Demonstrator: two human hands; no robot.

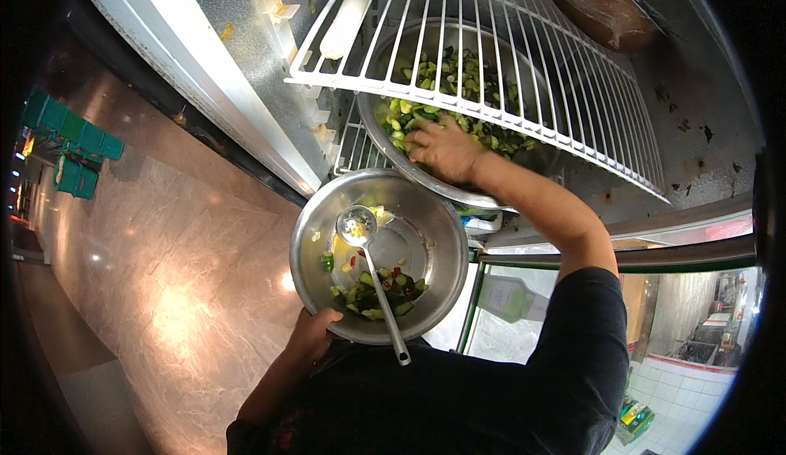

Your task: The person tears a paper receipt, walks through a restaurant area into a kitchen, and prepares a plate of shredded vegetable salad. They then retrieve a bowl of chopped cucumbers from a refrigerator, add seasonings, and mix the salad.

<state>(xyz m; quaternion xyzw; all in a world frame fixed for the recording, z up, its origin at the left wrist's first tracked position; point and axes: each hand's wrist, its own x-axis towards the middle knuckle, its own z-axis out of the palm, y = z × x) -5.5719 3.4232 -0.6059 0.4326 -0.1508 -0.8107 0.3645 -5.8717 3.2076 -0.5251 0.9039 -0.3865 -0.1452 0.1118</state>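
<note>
My left hand (pixel 314 333) grips the near rim of a stainless steel bowl (pixel 451 252), thumb over the edge, held against my front. Inside it lie cut cucumber pieces (pixel 381 292) with red chili bits and some yellowish liquid. A metal ladle (pixel 381 292) rests in this bowl, its handle end sticking out over the near rim. My right hand (pixel 447 149) reaches below a white wire shelf (pixel 491 111) into a larger steel basin (pixel 402 161) of chopped cucumber (pixel 460 77). Its fingers touch the pieces; whether they grasp any is hidden.
The basin stands inside a refrigerator (pixel 700 130) with stained metal walls. On the wire shelf are a white cylindrical item (pixel 351 16) and a plastic-wrapped brown item (pixel 608 10). A glass door (pixel 509 326) stands at my right. Green crates (pixel 73 136) sit on the floor leftward.
</note>
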